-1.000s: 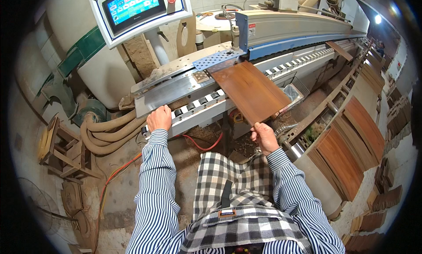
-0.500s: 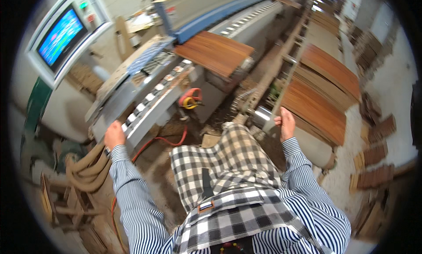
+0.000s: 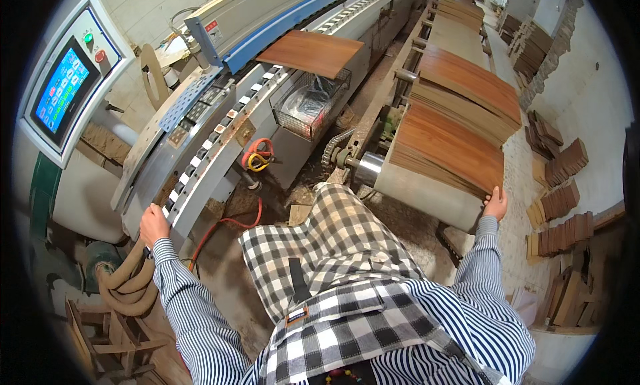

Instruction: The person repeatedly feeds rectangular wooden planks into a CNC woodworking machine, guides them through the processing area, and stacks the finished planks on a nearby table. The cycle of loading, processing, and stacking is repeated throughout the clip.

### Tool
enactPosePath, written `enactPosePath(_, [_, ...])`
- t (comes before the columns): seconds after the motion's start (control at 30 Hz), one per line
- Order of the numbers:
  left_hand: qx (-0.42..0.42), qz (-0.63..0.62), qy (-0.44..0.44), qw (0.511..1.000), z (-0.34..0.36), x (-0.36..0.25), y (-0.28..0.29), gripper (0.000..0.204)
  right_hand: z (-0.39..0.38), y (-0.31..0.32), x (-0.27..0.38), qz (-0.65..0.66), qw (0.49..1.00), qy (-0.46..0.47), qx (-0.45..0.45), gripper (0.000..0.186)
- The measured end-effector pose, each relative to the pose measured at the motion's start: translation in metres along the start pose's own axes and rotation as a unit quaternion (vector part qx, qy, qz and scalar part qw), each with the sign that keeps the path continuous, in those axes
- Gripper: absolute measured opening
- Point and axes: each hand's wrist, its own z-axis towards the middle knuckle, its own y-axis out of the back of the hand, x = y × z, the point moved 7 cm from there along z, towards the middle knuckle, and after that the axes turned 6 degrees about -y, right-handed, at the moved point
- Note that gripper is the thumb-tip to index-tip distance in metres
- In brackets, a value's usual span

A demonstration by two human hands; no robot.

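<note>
A: Where are the boards lying, please?
B: The near stack of boards is lying on a pale, belt-like bed, at the right of the person. They are resting flat, one upon another, probably so that the top one is within easy reach.

A: And what is the right hand doing?
B: It is touching the stack's near right corner, with the fingers partly bent. I think the corner is giving the fingers an edge to catch. Whether they are pinching one board, I cannot tell.

A: What is standing behind this stack?
B: A second stack is sitting just beyond, on the same bed, perhaps to be near the worker also.

A: Is the left hand holding something?
B: Its fingers are curling narrowly at the near end of the roller track. Maybe it is steadying the body; I cannot tell if it is gripping.

A: And farther along the track?
B: A single board is lying at the blue-edged beam, its free side reaching out over a wire basket. The rollers are presumably carrying its other side.

A: And the screen?
B: It is facing the person from the upper left, likely for easy reading.
</note>
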Motion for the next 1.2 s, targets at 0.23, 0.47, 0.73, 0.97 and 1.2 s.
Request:
enactPosePath(0.23, [0.009, 0.010, 0.026, 1.000, -0.002, 0.011, 0.003, 0.046, -0.070, -0.021, -0.026, 0.214, 0.919, -0.209, 0.255, 0.024])
enactPosePath(0.47, [-0.001, -0.001, 0.017, 1.000, -0.002, 0.012, -0.003, 0.047, -0.163, -0.057, -0.012, 0.165, 0.817, -0.344, 0.433, 0.029])
enactPosePath(0.73, [-0.023, -0.009, 0.026, 0.999, -0.007, 0.008, 0.010, 0.043, -0.235, -0.111, 0.041, 0.199, 0.725, -0.272, 0.601, 0.034])
enactPosePath(0.97, [-0.018, -0.017, 0.024, 0.999, -0.004, 0.005, 0.010, 0.042, -0.381, -0.209, 0.104, 0.173, 0.610, -0.326, 0.701, 0.033])
enactPosePath(1.2, [-0.024, -0.012, 0.033, 0.999, -0.008, 0.011, 0.012, 0.042, -0.543, -0.234, 0.159, 0.103, 0.502, -0.273, 0.814, 0.039])
